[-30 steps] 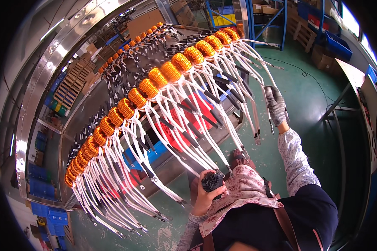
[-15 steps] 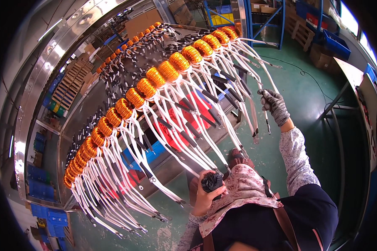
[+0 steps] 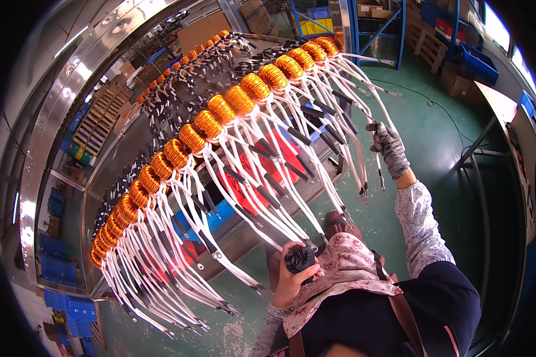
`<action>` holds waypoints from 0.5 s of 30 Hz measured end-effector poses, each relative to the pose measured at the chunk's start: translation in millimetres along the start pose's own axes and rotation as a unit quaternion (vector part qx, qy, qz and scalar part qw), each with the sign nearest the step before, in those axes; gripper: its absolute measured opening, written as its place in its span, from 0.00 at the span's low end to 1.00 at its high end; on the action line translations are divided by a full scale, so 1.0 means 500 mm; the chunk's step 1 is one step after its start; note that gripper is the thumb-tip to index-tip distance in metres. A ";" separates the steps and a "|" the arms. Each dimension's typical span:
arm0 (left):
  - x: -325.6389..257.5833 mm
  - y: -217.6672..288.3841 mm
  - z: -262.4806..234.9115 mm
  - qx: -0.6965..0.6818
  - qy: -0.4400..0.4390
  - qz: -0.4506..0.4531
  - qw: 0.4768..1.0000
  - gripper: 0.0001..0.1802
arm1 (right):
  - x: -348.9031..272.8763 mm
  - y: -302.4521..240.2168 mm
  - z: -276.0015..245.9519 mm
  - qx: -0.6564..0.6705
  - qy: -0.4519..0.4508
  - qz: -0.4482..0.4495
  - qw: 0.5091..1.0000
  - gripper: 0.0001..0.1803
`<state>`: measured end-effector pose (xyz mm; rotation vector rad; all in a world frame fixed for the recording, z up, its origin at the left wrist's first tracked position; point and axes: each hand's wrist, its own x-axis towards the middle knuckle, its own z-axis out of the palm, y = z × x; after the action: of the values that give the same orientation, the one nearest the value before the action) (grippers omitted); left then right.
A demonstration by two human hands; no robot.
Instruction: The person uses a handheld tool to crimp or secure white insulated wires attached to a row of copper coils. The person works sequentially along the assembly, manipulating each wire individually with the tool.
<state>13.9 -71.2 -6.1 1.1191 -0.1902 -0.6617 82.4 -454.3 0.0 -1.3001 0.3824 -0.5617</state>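
Observation:
A long row of orange copper-wound ring coils (image 3: 238,101) runs across the view, with white-sleeved leads (image 3: 304,208) hanging from it. Many leads carry black tube pieces and end in metal lugs. My left hand (image 3: 289,282), bare, is closed around a bundle of short black tubes (image 3: 299,260) in front of my apron. Farther right, my right hand (image 3: 392,153) wears a grey glove. Its fingers are closed on a white lead (image 3: 370,113) near the row's far right end, and a dark piece shows at the fingertips.
Behind the row stands a metal frame (image 3: 39,154) with a second row of coils (image 3: 184,61). Below the leads are red and blue items (image 3: 214,220). A table (image 3: 500,104) stands at the right, and a cable (image 3: 452,119) lies on the green floor. Blue shelving (image 3: 378,35) is at the back.
My right hand has shifted very slightly up along the lead, with the dark piece at its fingertips. My left hand keeps its hold on the black tubes, almost still.

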 end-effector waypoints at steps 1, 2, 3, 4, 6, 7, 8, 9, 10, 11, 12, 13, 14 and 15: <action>-0.001 -0.004 -0.003 0.000 0.002 0.001 1.000 0.27 | 0.002 0.002 -0.012 -0.010 -0.004 0.008 1.000 0.22; -0.001 -0.006 -0.006 0.000 0.003 0.002 1.000 0.27 | 0.003 0.002 -0.016 -0.019 -0.009 0.016 1.000 0.22; 0.000 -0.006 -0.007 0.001 0.003 0.006 1.000 0.27 | 0.002 0.002 -0.016 -0.037 -0.005 0.021 0.999 0.22; 0.000 -0.006 -0.009 0.002 0.004 0.009 1.000 0.27 | 0.001 0.000 -0.015 -0.055 -0.002 0.027 0.998 0.22; 0.000 -0.007 -0.009 -0.001 0.004 0.010 1.000 0.27 | -0.002 -0.008 -0.010 -0.069 0.003 0.032 0.997 0.22; -0.001 -0.006 -0.009 -0.004 0.004 0.006 1.000 0.27 | -0.004 -0.014 -0.005 -0.065 0.005 0.032 0.997 0.22; -0.001 -0.006 -0.009 -0.007 0.004 0.004 1.000 0.27 | -0.004 -0.018 -0.002 -0.060 0.006 0.031 0.998 0.22; -0.001 -0.006 -0.009 -0.005 0.001 0.005 1.000 0.27 | -0.002 -0.019 -0.001 -0.043 0.012 0.028 0.999 0.22; 0.000 -0.008 -0.010 -0.004 -0.001 0.006 1.000 0.27 | 0.001 -0.022 -0.002 -0.026 0.017 0.024 0.999 0.22; 0.001 -0.008 -0.010 -0.003 -0.004 0.007 1.000 0.27 | 0.005 -0.023 -0.003 -0.008 0.022 0.021 1.000 0.22; 0.001 -0.008 -0.009 -0.006 -0.004 0.004 1.000 0.27 | 0.010 -0.021 -0.010 0.016 0.015 0.036 0.999 0.22; 0.000 -0.006 -0.008 -0.009 -0.003 0.001 1.000 0.27 | 0.016 -0.018 -0.022 0.039 0.008 0.050 0.998 0.22; 0.000 -0.005 -0.007 -0.011 -0.003 -0.003 1.000 0.27 | 0.017 -0.019 -0.025 0.063 0.002 0.065 0.996 0.22; 0.000 -0.005 -0.008 -0.011 -0.004 -0.002 1.000 0.27 | 0.017 -0.021 -0.024 0.044 0.005 0.067 0.997 0.22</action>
<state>14.5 -68.8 -10.0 1.0968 -0.1872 -0.6696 80.6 -470.5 7.7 -1.1783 0.4460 -0.4667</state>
